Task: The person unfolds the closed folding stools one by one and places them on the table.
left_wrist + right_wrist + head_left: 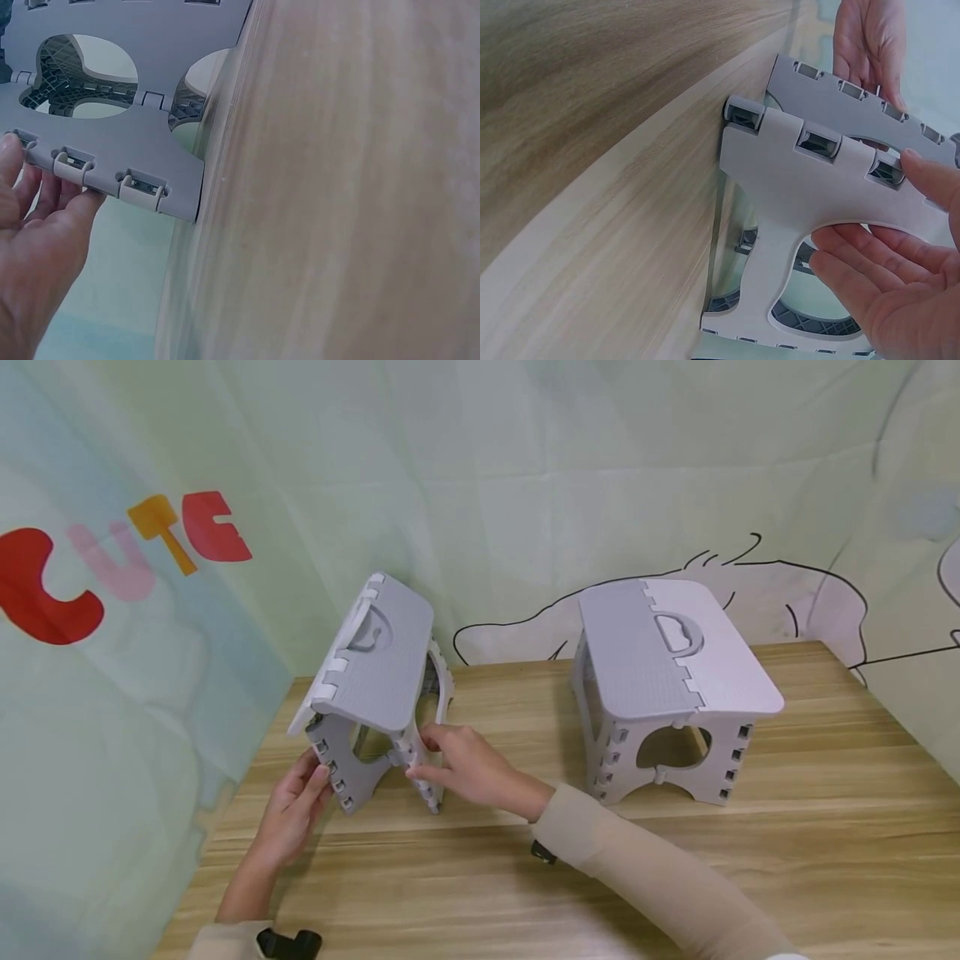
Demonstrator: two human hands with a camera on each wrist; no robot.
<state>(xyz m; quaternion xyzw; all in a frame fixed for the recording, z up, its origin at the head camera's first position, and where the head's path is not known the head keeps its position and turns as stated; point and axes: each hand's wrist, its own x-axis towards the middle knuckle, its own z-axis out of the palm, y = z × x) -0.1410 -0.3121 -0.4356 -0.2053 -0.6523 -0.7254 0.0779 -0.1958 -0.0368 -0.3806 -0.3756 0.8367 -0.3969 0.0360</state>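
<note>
A grey and white folding step stool [396,647] stands partly folded at the left of the table, its top bent along the middle hinge. My left hand [291,810] grips the outer edge of its front leg panel, thumb in front. In the left wrist view, the fingers of that hand [49,232] meet the hinged edge of the grey panel [112,146]. On the stool's other side, my right hand [472,767] pinches the side leg panel. The right wrist view shows its thumb on the panel's hinged edge [772,176] and fingers in the cutout.
Another folding stool [630,652], grey and white, stands fully unfolded to the right. Both are on a wood-grain table [510,893]. Behind them hangs a printed cloth backdrop [480,468] with cartoon outlines and coloured letters.
</note>
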